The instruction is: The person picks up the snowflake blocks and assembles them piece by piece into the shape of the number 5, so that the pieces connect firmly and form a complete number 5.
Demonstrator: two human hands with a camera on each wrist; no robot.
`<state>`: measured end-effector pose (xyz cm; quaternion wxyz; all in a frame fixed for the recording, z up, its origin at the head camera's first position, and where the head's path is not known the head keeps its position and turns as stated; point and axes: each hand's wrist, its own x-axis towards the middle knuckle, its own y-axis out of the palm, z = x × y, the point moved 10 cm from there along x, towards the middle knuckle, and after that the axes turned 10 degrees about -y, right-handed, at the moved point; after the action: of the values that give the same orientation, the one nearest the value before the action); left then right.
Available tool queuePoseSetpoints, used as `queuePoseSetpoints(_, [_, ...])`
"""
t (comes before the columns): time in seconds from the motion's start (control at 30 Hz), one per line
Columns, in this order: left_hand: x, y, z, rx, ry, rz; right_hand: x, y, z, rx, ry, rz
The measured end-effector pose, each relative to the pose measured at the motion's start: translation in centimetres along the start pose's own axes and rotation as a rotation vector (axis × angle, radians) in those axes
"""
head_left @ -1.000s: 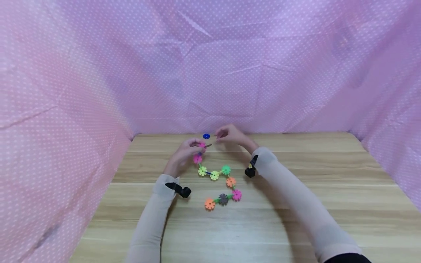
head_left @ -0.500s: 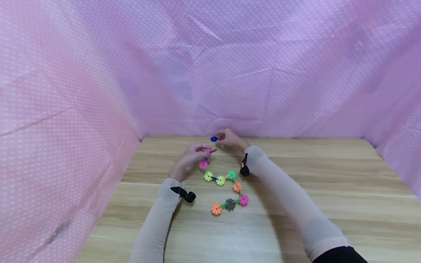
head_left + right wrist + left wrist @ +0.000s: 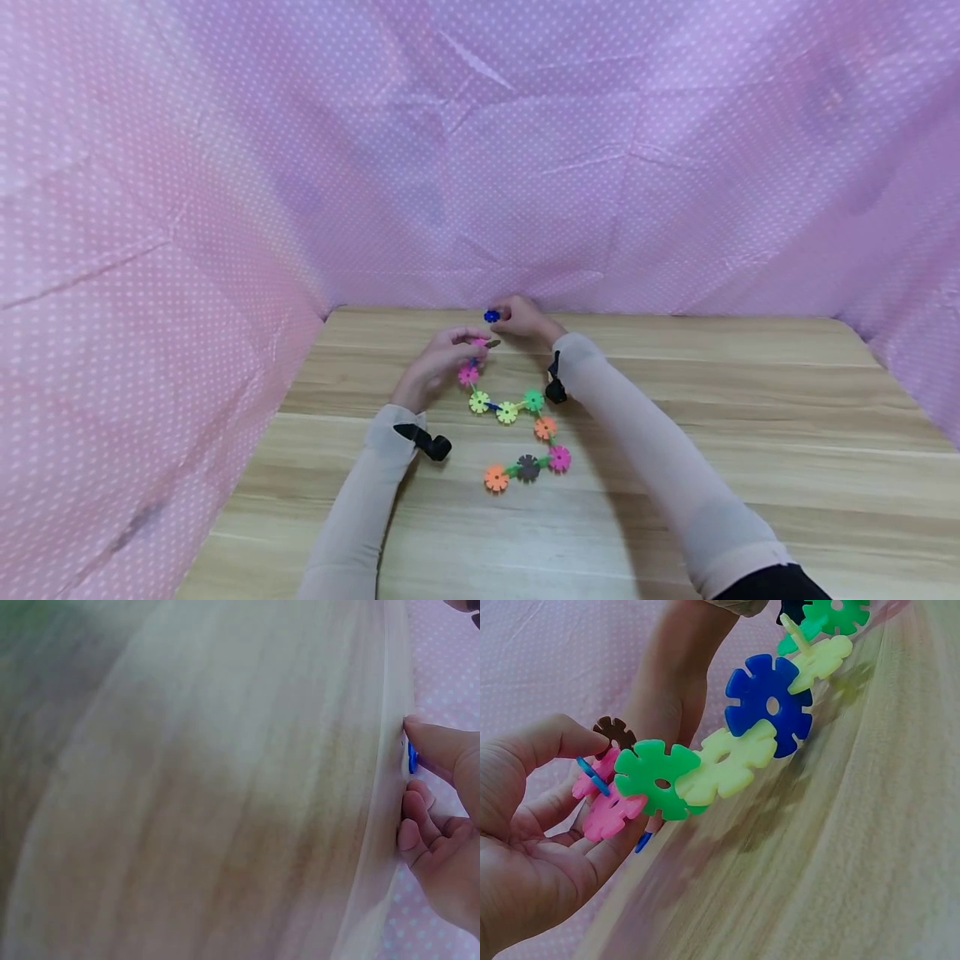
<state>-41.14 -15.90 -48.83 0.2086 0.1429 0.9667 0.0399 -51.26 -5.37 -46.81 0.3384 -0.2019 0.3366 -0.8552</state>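
Observation:
My left hand [image 3: 444, 358] grips the far end of a chain of interlocking plastic snowflake discs. In the left wrist view its thumb presses near a brown disc [image 3: 615, 733], with pink discs [image 3: 613, 817] against the fingers. A green disc [image 3: 656, 781], a pale yellow disc [image 3: 727, 763] and a blue disc [image 3: 763, 701] follow along the chain. At the table's back edge my right hand [image 3: 522, 317] pinches a loose blue snowflake disc [image 3: 491, 317]. Only a sliver of that disc shows between thumb and fingers in the right wrist view.
The chain winds toward the front of the wooden table [image 3: 712, 433], past a green disc [image 3: 533, 400], ending at an orange disc [image 3: 497, 478]. A pink dotted cloth [image 3: 525, 167] hangs behind and along the sides.
My right hand has come left to the loose blue disc and taken it between its fingertips. My left hand keeps its hold on the chain. The head view has shifted slightly.

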Motion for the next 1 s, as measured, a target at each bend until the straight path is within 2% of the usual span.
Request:
queuePoseSetpoints(0.13, [0.1, 0.1, -0.1, 0.008, 0.005, -0.007, -0.2, -0.1, 0.0, -0.006, 0.008, -0.013])
queuePoseSetpoints(0.27, [0.2, 0.2, -0.2, -0.011, 0.017, 0.014, -0.3, -0.2, 0.0, -0.026, 0.011, -0.020])
queuePoseSetpoints(0.37, [0.4, 0.5, 0.0, -0.017, -0.003, 0.026, -0.8, -0.5, -0.2, -0.029, 0.017, -0.025])
queuePoseSetpoints(0.57, [1.0, 0.7, 0.2, 0.016, -0.054, -0.003, -1.9, -1.0, -0.5, 0.013, 0.044, -0.017])
queuePoseSetpoints(0.77, [1.5, 1.3, -0.2, 0.021, -0.021, 0.006, -3.1, -1.8, -1.0, 0.034, 0.049, -0.039])
queuePoseSetpoints(1.0, [1.8, 2.6, -0.6, 0.033, 0.013, 0.033, -5.8, -2.8, -1.8, 0.105, 0.078, -0.076])
